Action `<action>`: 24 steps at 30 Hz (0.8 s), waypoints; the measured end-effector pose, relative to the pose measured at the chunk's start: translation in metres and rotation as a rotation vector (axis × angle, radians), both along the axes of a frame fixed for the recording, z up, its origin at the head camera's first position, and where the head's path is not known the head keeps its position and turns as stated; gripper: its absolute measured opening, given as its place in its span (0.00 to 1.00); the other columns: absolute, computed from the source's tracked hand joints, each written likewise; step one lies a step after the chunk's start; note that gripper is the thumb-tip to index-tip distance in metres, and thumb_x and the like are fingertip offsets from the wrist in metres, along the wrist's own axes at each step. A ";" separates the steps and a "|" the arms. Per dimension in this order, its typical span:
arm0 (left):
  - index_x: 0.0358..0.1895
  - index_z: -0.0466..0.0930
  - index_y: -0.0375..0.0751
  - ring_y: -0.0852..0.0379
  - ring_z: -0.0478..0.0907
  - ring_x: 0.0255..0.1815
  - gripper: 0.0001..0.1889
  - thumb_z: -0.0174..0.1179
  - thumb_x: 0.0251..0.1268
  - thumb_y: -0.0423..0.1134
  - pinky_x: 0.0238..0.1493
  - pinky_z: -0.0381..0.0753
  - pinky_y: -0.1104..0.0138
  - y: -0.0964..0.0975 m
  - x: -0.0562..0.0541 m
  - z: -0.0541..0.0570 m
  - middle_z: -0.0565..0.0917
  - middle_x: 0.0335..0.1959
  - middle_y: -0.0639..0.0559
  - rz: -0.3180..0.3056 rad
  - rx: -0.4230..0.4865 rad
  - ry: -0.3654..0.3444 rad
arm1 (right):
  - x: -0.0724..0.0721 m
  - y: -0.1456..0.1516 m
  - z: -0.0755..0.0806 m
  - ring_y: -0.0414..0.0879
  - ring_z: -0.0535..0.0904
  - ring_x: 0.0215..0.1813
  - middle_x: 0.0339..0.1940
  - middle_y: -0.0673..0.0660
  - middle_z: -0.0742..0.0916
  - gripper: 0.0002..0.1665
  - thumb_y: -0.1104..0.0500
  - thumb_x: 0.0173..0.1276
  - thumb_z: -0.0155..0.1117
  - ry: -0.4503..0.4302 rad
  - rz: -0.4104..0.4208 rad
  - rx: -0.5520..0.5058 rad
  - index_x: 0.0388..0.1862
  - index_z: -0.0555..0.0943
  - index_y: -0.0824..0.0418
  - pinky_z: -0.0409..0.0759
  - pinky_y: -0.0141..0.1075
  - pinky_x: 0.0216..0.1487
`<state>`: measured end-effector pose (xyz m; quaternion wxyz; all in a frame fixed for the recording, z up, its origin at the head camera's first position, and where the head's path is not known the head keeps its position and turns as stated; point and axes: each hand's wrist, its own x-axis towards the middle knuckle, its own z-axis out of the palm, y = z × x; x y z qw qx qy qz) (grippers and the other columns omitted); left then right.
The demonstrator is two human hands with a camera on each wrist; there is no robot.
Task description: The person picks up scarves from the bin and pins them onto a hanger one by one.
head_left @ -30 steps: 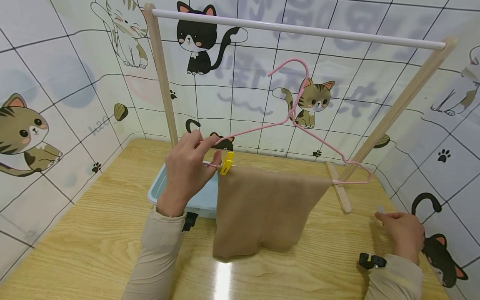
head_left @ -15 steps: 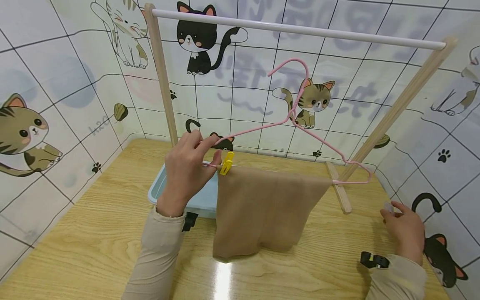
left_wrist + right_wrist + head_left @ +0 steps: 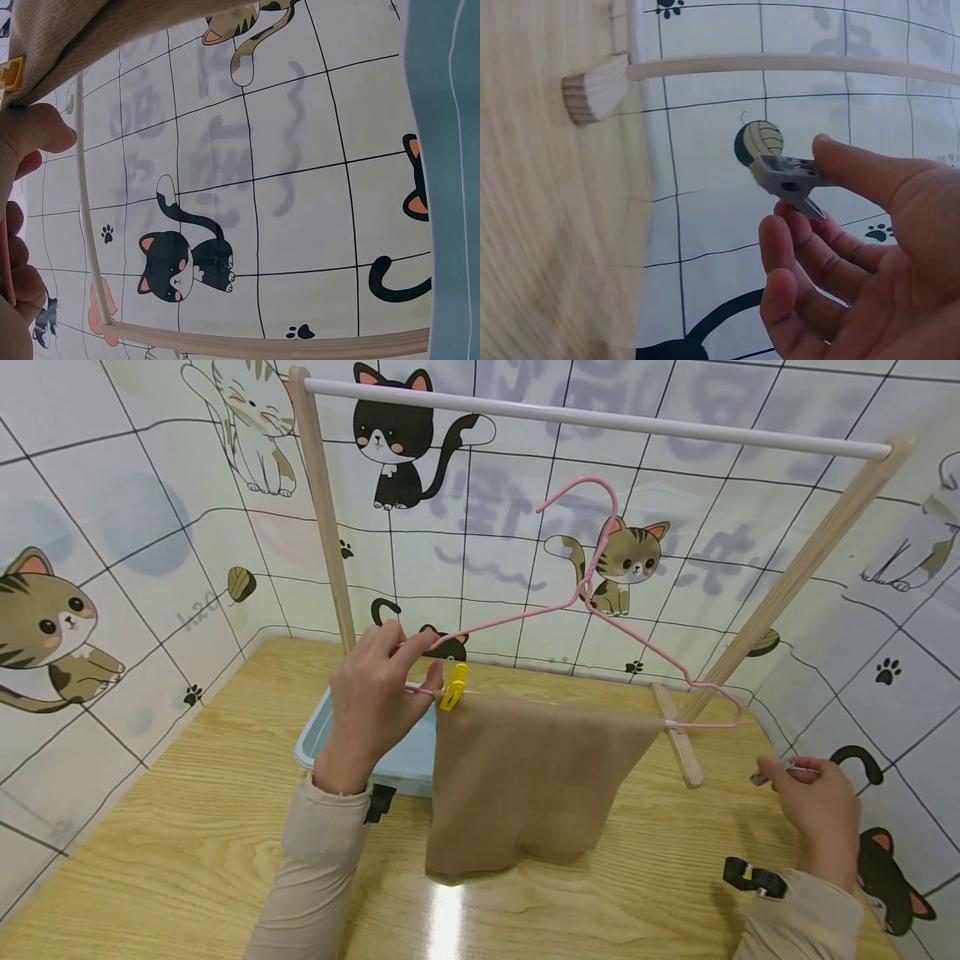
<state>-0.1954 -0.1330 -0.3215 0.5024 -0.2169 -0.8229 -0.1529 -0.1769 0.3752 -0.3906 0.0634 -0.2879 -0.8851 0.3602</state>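
Observation:
My left hand (image 3: 378, 693) grips the left end of a pink clothes hanger (image 3: 517, 614) and holds it up over the table. A brown cloth (image 3: 532, 777) hangs folded over the hanger's lower bar. At the cloth's upper left corner a yellow clothespin (image 3: 453, 687) clips it; no clip shows at its right corner. Over the table's right side, my right hand (image 3: 817, 806) pinches a grey clothespin (image 3: 787, 180) between thumb and fingers. In the left wrist view only part of the cloth (image 3: 67, 41) and the left fingers show.
A drying rack with a white rail (image 3: 600, 417) and wooden posts stands behind the hanger. Behind the cloth at left lies a light blue tray (image 3: 401, 768), partly hidden. The rack's right foot (image 3: 678, 743) rests on the wooden table (image 3: 202, 827). Cat-print sheeting surrounds the table.
My right hand has risen slightly and moved a little right, and the grey clothespin has turned in its fingers, showing more of itself. The left hand, hanger and cloth stay put.

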 end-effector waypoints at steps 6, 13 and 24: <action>0.46 0.86 0.40 0.51 0.65 0.26 0.11 0.67 0.61 0.36 0.19 0.57 0.65 0.000 0.000 0.000 0.68 0.25 0.49 -0.003 -0.003 0.003 | 0.003 -0.009 0.015 0.36 0.77 0.33 0.64 0.70 0.80 0.50 0.31 0.74 0.51 0.085 -0.086 -0.027 0.79 0.61 0.66 0.72 0.31 0.30; 0.46 0.87 0.41 0.51 0.64 0.25 0.11 0.67 0.60 0.35 0.18 0.56 0.65 0.001 0.000 0.000 0.68 0.25 0.49 0.001 -0.002 0.010 | 0.003 -0.019 0.029 0.25 0.76 0.22 0.36 0.36 0.76 0.28 0.43 0.73 0.62 0.296 -0.206 -0.219 0.67 0.72 0.49 0.73 0.21 0.24; 0.46 0.87 0.40 0.51 0.65 0.26 0.11 0.67 0.60 0.34 0.19 0.57 0.65 0.000 0.000 0.000 0.69 0.26 0.49 0.003 0.002 0.008 | 0.014 -0.038 0.048 0.25 0.74 0.37 0.40 0.34 0.76 0.25 0.51 0.68 0.72 0.453 -0.210 -0.206 0.60 0.74 0.42 0.72 0.14 0.32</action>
